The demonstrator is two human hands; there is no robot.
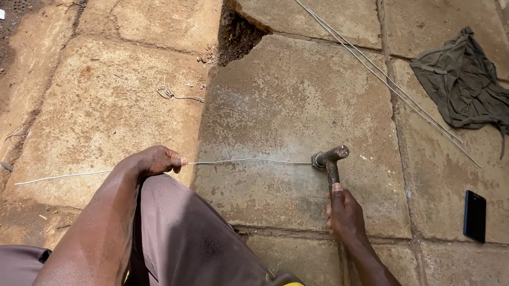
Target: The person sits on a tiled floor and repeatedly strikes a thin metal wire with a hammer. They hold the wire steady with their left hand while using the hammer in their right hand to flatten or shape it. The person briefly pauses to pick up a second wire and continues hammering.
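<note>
- Both hands are engaging the work: my left hand (158, 160) is pinching and pressing down the thin wire (247, 159), while my right hand (345, 215) is gripping the handle of the hammer (329, 160), fingers clenched around it.
- I am judging the step in hand to be flattening or straightening: the hammer head is resting on the wire's right end, against the paving slab (288, 103).
- I am judging that the next move calls for a steady hold on the wire near the left fingers, and short, controlled blows that are landing squarely on the metal, well apart from the holding fingers.
- I am seeing the wire lying along the slabs, running from far left, under the left hand, to the hammer head; it is looking pale, thin and slightly wavy.
- Lying well apart from the work: several long straight rods (383, 77), an olive cloth (468, 82), a dark phone (475, 216) and a small wire scrap (176, 95).
</note>
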